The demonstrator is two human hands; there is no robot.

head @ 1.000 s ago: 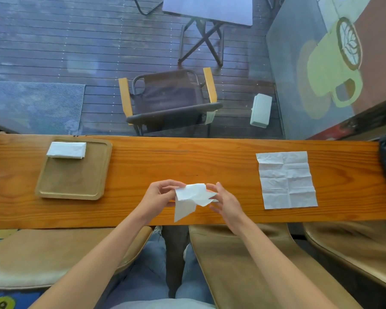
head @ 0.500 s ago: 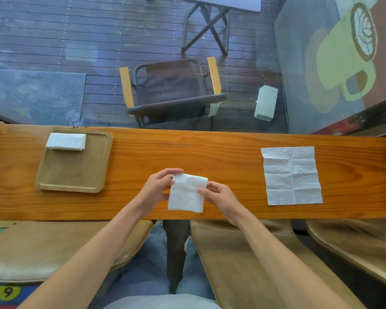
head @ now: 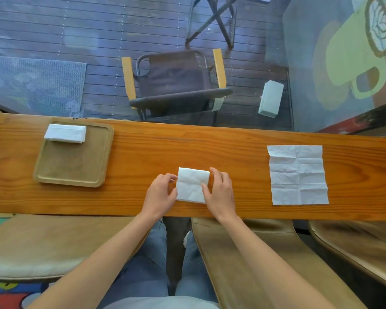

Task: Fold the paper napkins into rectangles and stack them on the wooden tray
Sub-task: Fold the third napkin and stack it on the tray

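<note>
A folded white napkin [head: 192, 185] lies flat on the wooden counter [head: 143, 157] near its front edge. My left hand [head: 162, 194] has its fingers curled at the napkin's left edge, index tip and thumb on it. My right hand [head: 221, 192] holds the right edge, with the thumb on top of the paper and the fingers along the side. The wooden tray [head: 74, 168] sits at the left of the counter and carries one folded napkin [head: 65, 133] at its far edge. An unfolded, creased napkin [head: 298, 175] lies flat at the right.
Beyond the counter, through glass, a folding chair [head: 176, 85] stands on a dark deck. Padded seats [head: 31, 246] sit below the counter's front edge on both sides of my legs.
The napkin was loose and crumpled in the air between my hands a second ago. Both hands have since folded it into a rectangle and lowered it flat onto the counter.
</note>
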